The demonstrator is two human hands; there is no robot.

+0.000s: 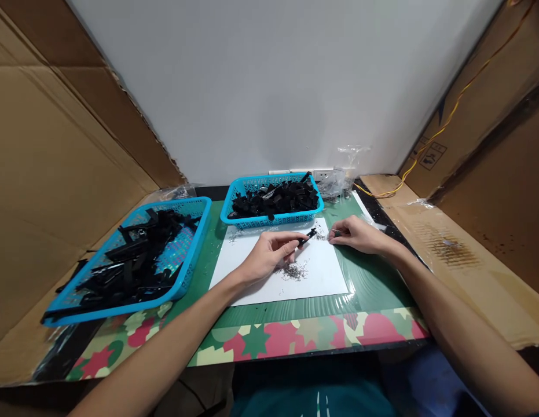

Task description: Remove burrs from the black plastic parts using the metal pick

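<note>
A brown cardboard wall point(47, 133) stands at the far left, and beside it a blue basket point(193, 249) rests at a slant on the table, heaped with black strips and pieces point(130, 255), with some patterned base showing through. Next along, a camouflage-patterned band point(286, 339) runs across the near edge of the green tabletop point(377, 289), with a white sheet point(247, 292) lying flat behind it. A second blue basket point(245, 222), also full of black pieces, stands at the sheet's far edge, near the wall. The left hand point(267, 255) is over the sheet, its thumb and fingers clamped on a small black part point(311, 233), which points out to the right above the paper. Just below that hand lies a loose pile of tiny metal bits point(294, 271) (a smaller scatter sits farther back, between the hands). Clear plastic bags point(336, 185) lie right of the far basket, by the wall. The right hand point(358, 234) is at the sheet's right edge, thumb and fingertips drawn close; a thin light line shows there, but I cannot tell whether they grip it. At far right, a yellow cord point(458, 107) trails down another cardboard panel point(499, 174).
</note>
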